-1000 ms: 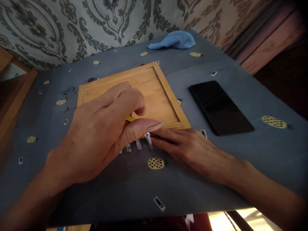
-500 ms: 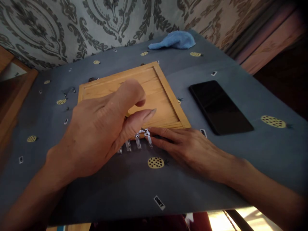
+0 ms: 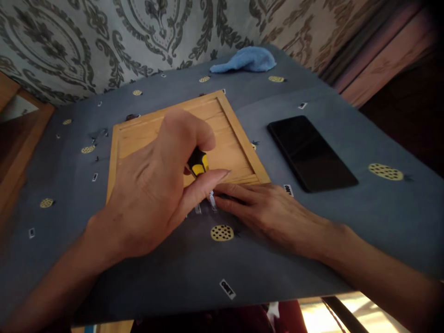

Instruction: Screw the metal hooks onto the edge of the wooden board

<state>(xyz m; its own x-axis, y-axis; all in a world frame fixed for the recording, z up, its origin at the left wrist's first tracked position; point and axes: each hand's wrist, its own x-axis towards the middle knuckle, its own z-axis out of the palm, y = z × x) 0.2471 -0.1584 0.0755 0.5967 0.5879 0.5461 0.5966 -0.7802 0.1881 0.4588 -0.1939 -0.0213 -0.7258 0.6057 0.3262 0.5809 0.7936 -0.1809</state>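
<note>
My left hand (image 3: 149, 180) is closed around a screwdriver (image 3: 199, 163) with a black and yellow handle, above the near edge of a framed wooden panel (image 3: 229, 152). The tool's shaft and tip are hidden by the thumb. Along that near edge is a row of shiny metal hooks (image 3: 212, 201), partly covered by my left hand. My right hand (image 3: 274, 212) lies flat, fingers stretched out, with its fingertips against the panel's near right edge and the rightmost hook.
A black phone (image 3: 312, 152) lies right of the panel. At the back is a blue cloth (image 3: 246, 60). Small dark screws (image 3: 97, 158) and other little parts (image 3: 99, 134) are scattered left of the panel. A patterned wall borders the dark tablecloth (image 3: 166, 282).
My left hand has turned and shifted slightly right, so the screwdriver handle shows between thumb and fingers. The hooks are more covered. My right hand keeps its place on the panel edge.
</note>
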